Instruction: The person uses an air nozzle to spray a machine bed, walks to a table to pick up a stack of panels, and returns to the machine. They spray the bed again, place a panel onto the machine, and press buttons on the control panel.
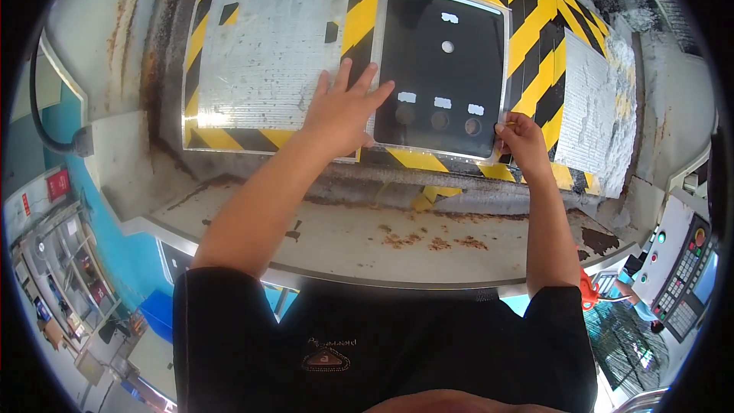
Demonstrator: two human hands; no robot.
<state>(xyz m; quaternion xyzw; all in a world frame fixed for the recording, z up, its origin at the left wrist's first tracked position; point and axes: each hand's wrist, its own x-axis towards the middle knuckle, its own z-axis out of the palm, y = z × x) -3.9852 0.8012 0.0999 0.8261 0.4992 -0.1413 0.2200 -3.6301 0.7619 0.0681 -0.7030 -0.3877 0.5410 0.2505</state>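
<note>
A black rectangular panel [417,65] with a clear border lies on the striped bed in front of me. Several round holes and small white label patches mark its face. My left hand [344,111] is spread flat, fingers apart, across the panel's left edge and the yellow-and-black tape [365,11] beside it. At the panel's lower right corner, my right hand [524,144] pinches the clear border between thumb and fingers. The fingertips partly cover that corner.
Left of the panel is a grey metal plate [279,38] framed in striped tape. White ribbed material [589,107] lies at the right. A rust-stained ledge [413,241] runs between me and the bed. A machine control panel [684,275] stands at far right, shelves [69,260] at far left.
</note>
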